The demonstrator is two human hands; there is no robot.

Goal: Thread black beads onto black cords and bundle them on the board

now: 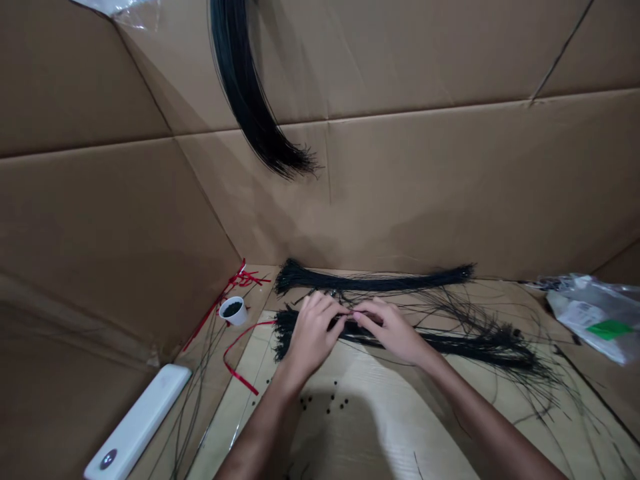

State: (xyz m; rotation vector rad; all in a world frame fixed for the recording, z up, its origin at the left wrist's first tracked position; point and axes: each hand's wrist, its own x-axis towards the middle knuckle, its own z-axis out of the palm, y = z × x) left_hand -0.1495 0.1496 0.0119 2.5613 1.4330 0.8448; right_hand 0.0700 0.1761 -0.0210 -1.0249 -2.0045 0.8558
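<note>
My left hand (pixel 316 333) and my right hand (pixel 389 325) meet fingertip to fingertip, each closed in a pinch. What they pinch is too small to make out. Right beneath them lies a thick bundle of thin black cords (pixel 450 343), its knotted ends at the left and loose strands fanning out to the right. A second, tighter bundle of black cords (pixel 370 281) rests just behind, along the cardboard wall. Several small black beads (pixel 333 397) are scattered on the board in front of my left wrist.
A white cup (pixel 240 312) of black beads stands left, near red ribbon (pixel 235 377). A long white device (pixel 140 420) lies at lower left. More black cords (pixel 245 87) hang overhead. A clear plastic bag (pixel 600 317) sits at right. Cardboard walls (pixel 450 173) enclose the work surface.
</note>
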